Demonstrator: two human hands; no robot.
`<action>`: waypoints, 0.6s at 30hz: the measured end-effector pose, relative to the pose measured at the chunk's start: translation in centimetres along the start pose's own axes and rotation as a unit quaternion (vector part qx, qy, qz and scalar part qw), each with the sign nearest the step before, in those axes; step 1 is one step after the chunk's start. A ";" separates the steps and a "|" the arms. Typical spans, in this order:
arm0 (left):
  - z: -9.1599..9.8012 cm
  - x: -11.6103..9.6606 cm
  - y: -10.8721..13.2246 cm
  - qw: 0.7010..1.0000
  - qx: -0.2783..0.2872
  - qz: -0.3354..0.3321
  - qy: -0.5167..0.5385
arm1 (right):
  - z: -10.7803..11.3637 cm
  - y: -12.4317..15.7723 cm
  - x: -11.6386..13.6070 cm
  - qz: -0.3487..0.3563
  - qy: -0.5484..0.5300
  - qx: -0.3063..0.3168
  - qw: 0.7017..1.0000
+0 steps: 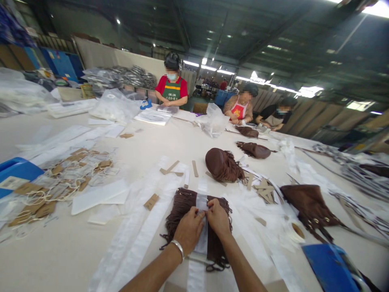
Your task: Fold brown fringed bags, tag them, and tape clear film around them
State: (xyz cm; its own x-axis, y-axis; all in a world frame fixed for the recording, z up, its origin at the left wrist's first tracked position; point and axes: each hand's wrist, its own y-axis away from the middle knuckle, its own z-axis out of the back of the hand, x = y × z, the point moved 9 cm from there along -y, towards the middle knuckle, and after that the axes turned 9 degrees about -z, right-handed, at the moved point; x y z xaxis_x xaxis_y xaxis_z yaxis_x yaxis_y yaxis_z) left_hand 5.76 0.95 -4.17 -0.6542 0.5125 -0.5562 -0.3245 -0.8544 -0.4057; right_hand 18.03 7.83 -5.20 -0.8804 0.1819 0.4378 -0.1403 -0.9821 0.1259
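From where I sit, I'm looking into a large, dim workshop with rows of ceiling lights and a broad pale bench [164, 142] running across it. Three co-workers stand at its far side: one in a green apron [172, 90], one in a red-and-white apron [238, 110], one in a black top [277, 118].

Close to me on the bench lies a flat, dark brown fringed bag [214, 245] with a pale, translucent strip [201, 201] lying lengthwise over its middle. My left hand [188, 229], a silver bracelet [178, 249] on its wrist, and my right hand [218, 217] meet at the strip's upper part. The fingers of both are curled in, nearly closed, with fingertips touching the strip; I can't tell whether either one has it pinched.

Just beyond sits a rounded brown bag [224, 164] with fringe, near scattered card strips [264, 190]. To the right are a brown bag with eyelets [313, 205] and a tape roll [297, 232]; to the left, a heap of corded tags [77, 170].
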 end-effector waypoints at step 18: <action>0.4 -0.9 0.2 0.999 0.010 -0.048 -0.011 | -0.4 -1.7 0.2 -0.006 0.039 0.050 0.998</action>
State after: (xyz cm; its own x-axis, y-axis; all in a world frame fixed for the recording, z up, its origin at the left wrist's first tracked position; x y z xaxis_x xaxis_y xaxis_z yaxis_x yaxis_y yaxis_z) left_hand 6.09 0.31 -3.46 -0.6340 0.5911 -0.4986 -0.4002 -0.8025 -0.4425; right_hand 17.94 9.55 -5.74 -0.9126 0.1845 0.3649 -0.1078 -0.9694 0.2205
